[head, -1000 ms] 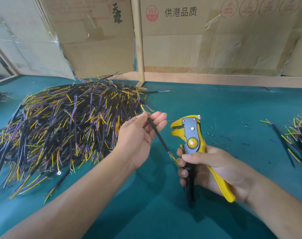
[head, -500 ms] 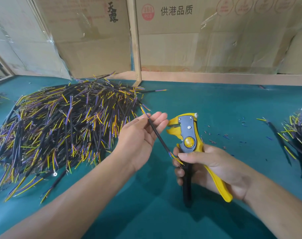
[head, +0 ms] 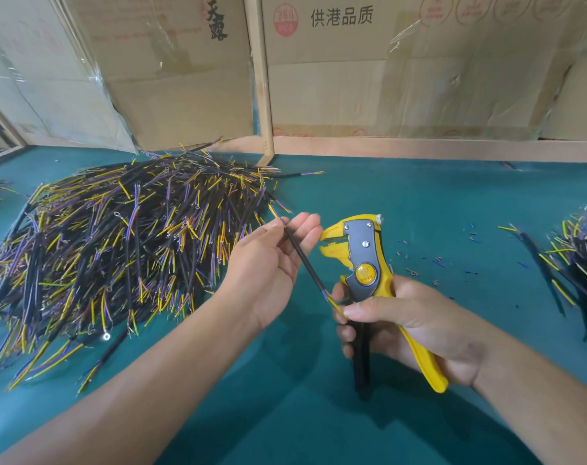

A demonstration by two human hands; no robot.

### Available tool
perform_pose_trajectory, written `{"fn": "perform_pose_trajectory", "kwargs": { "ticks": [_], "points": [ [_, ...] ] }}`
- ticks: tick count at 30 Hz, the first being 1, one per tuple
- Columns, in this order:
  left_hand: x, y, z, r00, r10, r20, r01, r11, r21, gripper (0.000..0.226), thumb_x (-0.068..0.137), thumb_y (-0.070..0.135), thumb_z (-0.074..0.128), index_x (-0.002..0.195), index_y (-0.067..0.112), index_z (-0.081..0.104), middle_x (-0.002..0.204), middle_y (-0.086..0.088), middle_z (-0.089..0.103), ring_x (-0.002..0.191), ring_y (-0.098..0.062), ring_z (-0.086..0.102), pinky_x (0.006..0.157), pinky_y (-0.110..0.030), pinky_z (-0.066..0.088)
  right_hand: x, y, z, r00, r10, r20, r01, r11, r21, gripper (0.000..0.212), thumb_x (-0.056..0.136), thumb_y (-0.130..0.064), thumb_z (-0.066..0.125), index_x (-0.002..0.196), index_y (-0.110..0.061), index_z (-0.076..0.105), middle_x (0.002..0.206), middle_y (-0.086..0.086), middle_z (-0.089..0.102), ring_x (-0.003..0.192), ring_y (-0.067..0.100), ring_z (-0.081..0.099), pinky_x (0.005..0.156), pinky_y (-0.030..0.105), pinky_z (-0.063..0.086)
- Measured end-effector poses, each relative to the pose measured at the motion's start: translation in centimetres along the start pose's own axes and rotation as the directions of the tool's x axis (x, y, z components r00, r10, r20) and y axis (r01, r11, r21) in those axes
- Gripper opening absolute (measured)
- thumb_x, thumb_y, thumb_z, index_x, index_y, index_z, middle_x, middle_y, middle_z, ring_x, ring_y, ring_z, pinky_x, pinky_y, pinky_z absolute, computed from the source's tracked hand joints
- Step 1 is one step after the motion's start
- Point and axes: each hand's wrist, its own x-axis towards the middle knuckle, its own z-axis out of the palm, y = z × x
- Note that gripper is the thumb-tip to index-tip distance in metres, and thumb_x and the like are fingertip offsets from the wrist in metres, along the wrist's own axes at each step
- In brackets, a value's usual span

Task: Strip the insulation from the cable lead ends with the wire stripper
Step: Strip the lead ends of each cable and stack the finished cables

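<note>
Over the green desk (head: 436, 196), the left hand (head: 268, 266) pinches the upper part of a black cable (head: 303, 260) between its thumb and the other fingers (head: 302, 226), which are otherwise loosely spread. The cable slants down and to the right, its yellow and blue lead ends meeting the thumb of the right hand (head: 412, 327); whether the thumb actually presses them is hard to tell. The right hand's fingers are wrapped around the handles of the yellow and grey wire stripper (head: 366, 260), held upright with its open yellow jaws pointing left, just beside the left fingertips and clear of the cable. A large pile of cables (head: 117, 250) lies on the desk to the left, a smaller heap (head: 574, 260) at the right edge, and small insulation scraps (head: 436, 263) are scattered between them. Cardboard boxes (head: 386, 78) stand behind.
</note>
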Motion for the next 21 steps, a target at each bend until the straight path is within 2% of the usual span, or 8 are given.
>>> {"fn": "perform_pose_trajectory", "kwargs": {
  "ticks": [8, 12, 14, 16, 19, 21],
  "points": [
    [0.0, 0.0, 0.0, 1.0, 0.027, 0.014, -0.027, 1.0, -0.011, 0.02, 0.108, 0.003, 0.033, 0.098, -0.001, 0.051, 0.079, -0.017, 0.074, 0.079, -0.026, 0.076, 0.064, -0.029, 0.061, 0.0, 0.0, 0.0, 1.0, -0.011, 0.002, 0.011, 1.0, -0.029, 0.019, 0.078, -0.005, 0.07, 0.096, -0.007, 0.067, 0.082, 0.014, 0.061, 0.071, 0.025, 0.059, 0.069, 0.039, 0.055],
    [0.3, -0.3, -0.3, 0.998, 0.062, 0.018, -0.062, 0.998, 0.02, 0.016, 0.107, 0.005, 0.036, 0.103, -0.001, 0.051, 0.086, -0.017, 0.074, 0.085, -0.026, 0.075, 0.069, -0.03, 0.061, -0.1, 0.1, -0.1, 1.0, -0.022, 0.015, 0.023, 0.998, -0.051, 0.019, 0.079, -0.006, 0.07, 0.097, -0.007, 0.066, 0.084, 0.015, 0.057, 0.072, 0.025, 0.058, 0.07, 0.039, 0.055],
    [0.5, -0.3, -0.5, 0.99, 0.139, -0.007, -0.138, 0.986, 0.094, 0.015, 0.105, 0.004, 0.045, 0.118, -0.002, 0.049, 0.101, -0.017, 0.071, 0.097, -0.026, 0.073, 0.081, -0.033, 0.061, -0.1, 0.1, -0.1, 0.999, -0.027, 0.02, 0.028, 0.998, -0.051, 0.019, 0.08, -0.005, 0.07, 0.098, -0.007, 0.065, 0.084, 0.014, 0.056, 0.072, 0.025, 0.057, 0.071, 0.039, 0.055],
    [1.0, 0.0, -1.2, 0.974, 0.21, -0.088, -0.191, 0.964, 0.184, 0.032, 0.101, 0.005, 0.052, 0.131, -0.003, 0.044, 0.114, -0.014, 0.063, 0.112, -0.025, 0.066, 0.095, -0.036, 0.055, -0.2, 0.1, -0.1, 1.0, -0.027, 0.014, 0.027, 0.999, -0.04, 0.019, 0.08, -0.005, 0.069, 0.098, -0.007, 0.064, 0.084, 0.013, 0.055, 0.072, 0.024, 0.057, 0.07, 0.039, 0.055],
    [1.7, 0.9, -1.9, 0.943, 0.288, -0.168, -0.199, 0.891, 0.409, 0.024, 0.098, 0.002, 0.05, 0.123, 0.002, 0.05, 0.109, -0.007, 0.056, 0.11, -0.02, 0.058, 0.107, -0.037, 0.046, -0.2, 0.1, -0.1, 1.0, -0.029, 0.011, 0.029, 1.0, -0.005, 0.017, 0.08, -0.004, 0.069, 0.096, -0.008, 0.063, 0.085, 0.014, 0.053, 0.071, 0.024, 0.056, 0.07, 0.039, 0.055],
    [1.8, 1.2, -2.0, 0.917, 0.393, -0.071, -0.268, 0.737, 0.62, 0.029, 0.094, -0.004, 0.049, 0.118, 0.011, 0.056, 0.111, 0.0, 0.06, 0.106, -0.013, 0.058, 0.104, -0.032, 0.045, -0.1, 0.1, -0.2, 0.999, -0.035, 0.021, 0.035, 0.999, 0.012, 0.015, 0.081, -0.004, 0.068, 0.095, -0.009, 0.063, 0.085, 0.013, 0.055, 0.072, 0.024, 0.056, 0.07, 0.039, 0.055]
  ]
}}
